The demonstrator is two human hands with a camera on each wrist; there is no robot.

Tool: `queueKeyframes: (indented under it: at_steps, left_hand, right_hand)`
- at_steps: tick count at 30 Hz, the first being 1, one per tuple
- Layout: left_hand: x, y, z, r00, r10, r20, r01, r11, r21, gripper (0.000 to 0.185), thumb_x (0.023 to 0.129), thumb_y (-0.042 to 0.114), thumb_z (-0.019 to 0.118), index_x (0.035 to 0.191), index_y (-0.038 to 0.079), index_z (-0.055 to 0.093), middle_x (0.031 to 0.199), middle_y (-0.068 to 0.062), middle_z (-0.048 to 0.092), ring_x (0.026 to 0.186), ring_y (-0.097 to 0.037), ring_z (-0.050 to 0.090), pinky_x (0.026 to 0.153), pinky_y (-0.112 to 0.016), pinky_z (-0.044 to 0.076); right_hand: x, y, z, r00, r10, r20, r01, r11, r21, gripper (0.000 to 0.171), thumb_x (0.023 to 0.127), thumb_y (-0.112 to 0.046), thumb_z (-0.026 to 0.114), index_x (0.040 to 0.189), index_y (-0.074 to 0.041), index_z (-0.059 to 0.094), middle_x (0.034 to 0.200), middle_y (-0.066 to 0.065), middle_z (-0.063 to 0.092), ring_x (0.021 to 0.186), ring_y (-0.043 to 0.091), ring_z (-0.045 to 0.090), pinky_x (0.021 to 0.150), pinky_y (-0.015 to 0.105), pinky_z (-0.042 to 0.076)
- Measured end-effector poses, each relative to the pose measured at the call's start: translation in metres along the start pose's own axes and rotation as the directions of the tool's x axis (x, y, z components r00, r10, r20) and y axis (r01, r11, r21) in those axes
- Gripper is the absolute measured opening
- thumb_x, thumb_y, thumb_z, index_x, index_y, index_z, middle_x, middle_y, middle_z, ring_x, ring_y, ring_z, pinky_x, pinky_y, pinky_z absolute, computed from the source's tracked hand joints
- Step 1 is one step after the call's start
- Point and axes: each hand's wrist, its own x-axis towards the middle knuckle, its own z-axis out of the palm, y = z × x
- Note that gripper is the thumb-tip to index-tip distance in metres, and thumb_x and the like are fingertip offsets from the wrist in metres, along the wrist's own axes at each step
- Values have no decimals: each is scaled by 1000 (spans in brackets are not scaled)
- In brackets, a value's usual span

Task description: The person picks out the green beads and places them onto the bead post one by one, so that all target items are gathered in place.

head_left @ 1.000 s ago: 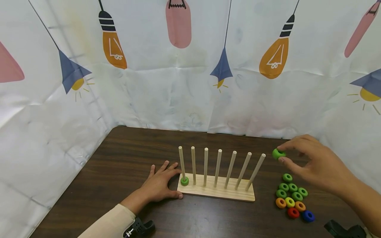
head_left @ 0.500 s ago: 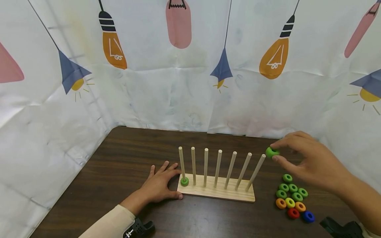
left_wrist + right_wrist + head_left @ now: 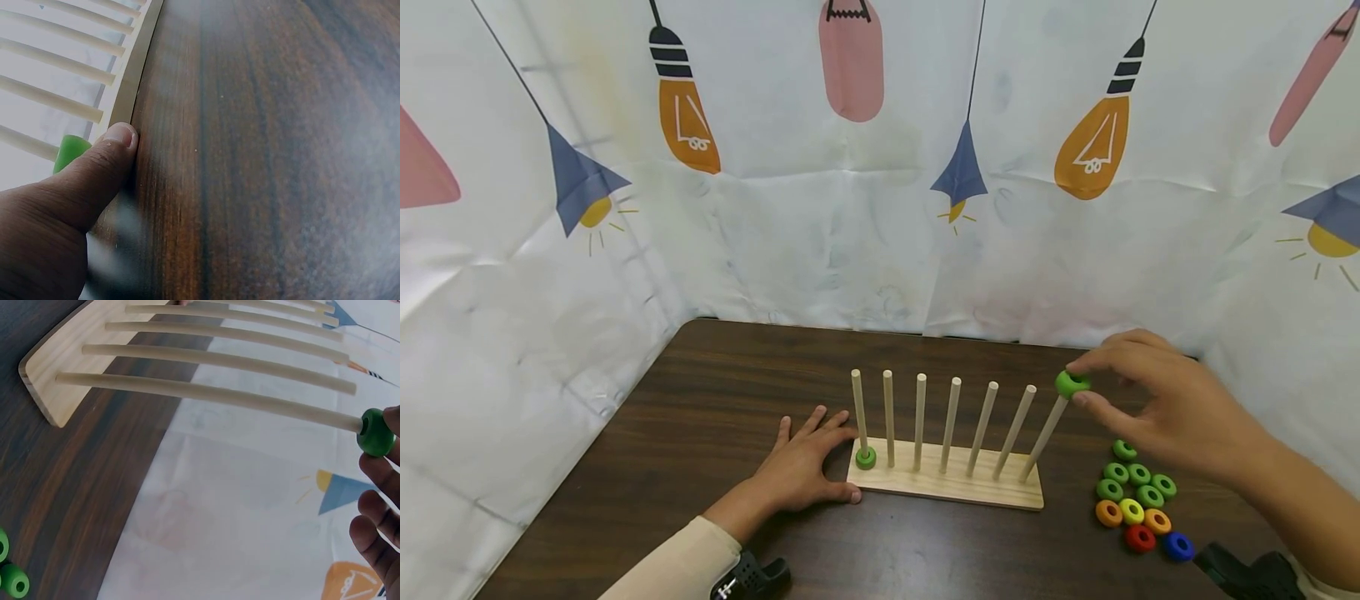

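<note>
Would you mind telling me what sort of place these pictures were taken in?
Probably a small screened-off tabletop station for a recording or a dexterity exercise, not a lived-in room. A white sheet printed with light bulbs walls in a dark wooden table, which holds only a wooden peg board and coloured rings.

The left wrist view is blurred; its thumb (image 3: 94,169) covers most of a green ring (image 3: 70,150). In the right wrist view the right hand (image 3: 378,506) is cut off, perhaps pinching the bead (image 3: 375,432).
</note>
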Motion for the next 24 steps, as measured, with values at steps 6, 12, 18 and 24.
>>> queueKeyframes:
  at_steps: [6, 12, 18, 24]
  left_hand:
    - [1, 2, -2, 1000, -3, 3, 3, 1000, 2, 85, 75, 68, 81, 147, 31, 56, 166, -1, 32, 156, -34, 13, 114, -74, -4]
    - [1, 2, -2, 1000, -5, 2, 5, 1000, 7, 85, 75, 68, 81, 147, 31, 56, 166, 0, 32, 156, -33, 13, 115, -74, -3]
    - [0, 2, -2, 1000, -5, 4, 5, 1000, 1, 85, 74, 67, 82, 147, 30, 56, 166, 0, 32, 156, -33, 13, 115, -74, -4]
    - [0, 2, -2, 1000, -7, 3, 7, 1000, 3, 85, 74, 67, 82, 147, 30, 56, 166, 1, 32, 156, -33, 13, 115, -73, -4]
  right_hand:
    - [4, -2, 3, 1000, -8, 7, 8, 1000, 13, 50, 71, -3, 90, 111, -27, 73, 108, -20, 64, 102, 1, 54, 79, 16, 46]
    - [7, -5, 6, 1000, -14, 19, 14, 1000, 12, 47, 73, -4, 89, 112, -26, 73, 109, -20, 64, 104, 3, 55, 79, 17, 46]
    - [10, -10, 8, 1000, 0, 30, -1, 1000, 23, 47, 74, -4, 89, 112, -26, 72, 111, -20, 63, 105, 3, 55, 80, 17, 45]
    - [14, -13, 11, 1000, -17, 20, 16, 998, 53, 48, 75, -3, 88, 113, -27, 72, 110, -17, 64, 103, 6, 56, 83, 19, 44]
